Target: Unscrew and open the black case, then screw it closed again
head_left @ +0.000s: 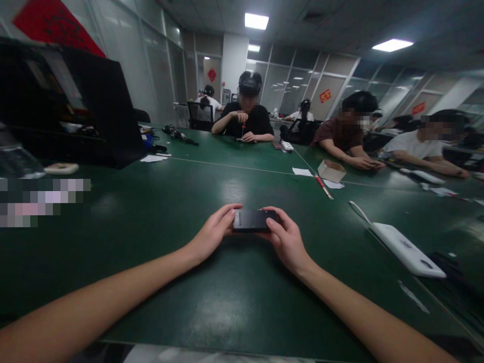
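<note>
- Holding a black smartphone between both hands, the person keeps it lying flat and lengthwise on the green table, a little ahead of the body and near the middle of the view.
- The left hand grasps the phone's left end, fingers curled over the top edge and thumb at the near side.
- The right hand grasps the right end in the same way, with its fingertips on the phone's upper right corner.
- Both forearms stretch out over the table from the bottom edge of the view and meet at the phone.
- A white power bank lies well to the right of the phone, with a white cable running from its far end.
- Farther back on the right stands a small open cardboard box, with a red pen just beside it and paper slips near it.
- A black laptop stands open at the far left, its back turned to the camera.
- Three other people sit along the far and right sides of the table, each with hands resting at their own place, well apart from the person's hands.
</note>
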A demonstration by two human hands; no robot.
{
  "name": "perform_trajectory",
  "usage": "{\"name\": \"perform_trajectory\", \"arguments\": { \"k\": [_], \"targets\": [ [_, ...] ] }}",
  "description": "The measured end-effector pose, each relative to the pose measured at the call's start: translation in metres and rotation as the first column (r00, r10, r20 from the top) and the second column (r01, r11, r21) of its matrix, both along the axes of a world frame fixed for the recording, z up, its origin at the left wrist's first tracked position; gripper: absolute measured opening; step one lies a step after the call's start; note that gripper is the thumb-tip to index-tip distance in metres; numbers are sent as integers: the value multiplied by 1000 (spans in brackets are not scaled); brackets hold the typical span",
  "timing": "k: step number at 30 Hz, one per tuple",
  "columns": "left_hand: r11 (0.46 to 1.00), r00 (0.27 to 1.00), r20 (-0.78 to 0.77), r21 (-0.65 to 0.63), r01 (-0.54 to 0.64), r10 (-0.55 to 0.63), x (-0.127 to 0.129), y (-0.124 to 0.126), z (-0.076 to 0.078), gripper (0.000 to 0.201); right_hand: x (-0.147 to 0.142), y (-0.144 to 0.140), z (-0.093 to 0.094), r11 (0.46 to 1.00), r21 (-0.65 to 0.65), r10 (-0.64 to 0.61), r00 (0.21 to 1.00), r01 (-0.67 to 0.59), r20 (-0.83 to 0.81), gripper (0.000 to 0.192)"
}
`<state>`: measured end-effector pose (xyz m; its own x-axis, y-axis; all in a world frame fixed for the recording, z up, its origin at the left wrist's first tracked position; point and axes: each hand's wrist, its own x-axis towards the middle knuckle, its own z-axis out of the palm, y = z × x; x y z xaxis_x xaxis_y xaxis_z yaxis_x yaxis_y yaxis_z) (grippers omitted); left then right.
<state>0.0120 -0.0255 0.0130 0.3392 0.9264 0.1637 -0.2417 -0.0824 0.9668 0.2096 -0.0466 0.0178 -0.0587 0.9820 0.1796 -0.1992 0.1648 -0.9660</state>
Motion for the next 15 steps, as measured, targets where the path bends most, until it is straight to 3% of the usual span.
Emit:
{"name": "perform_trajectory", "arguments": {
  "k": [4,15],
  "targets": [
    [985,992,43,-126,120,-115,2,-1,-6,52,2,0,1,999,41,-36,999,35,24,31],
    [974,979,124,-136,180,-163,-2,0,-9,49,7,5,-9,994,86,43,977,-62,210,30]
  ]
}}
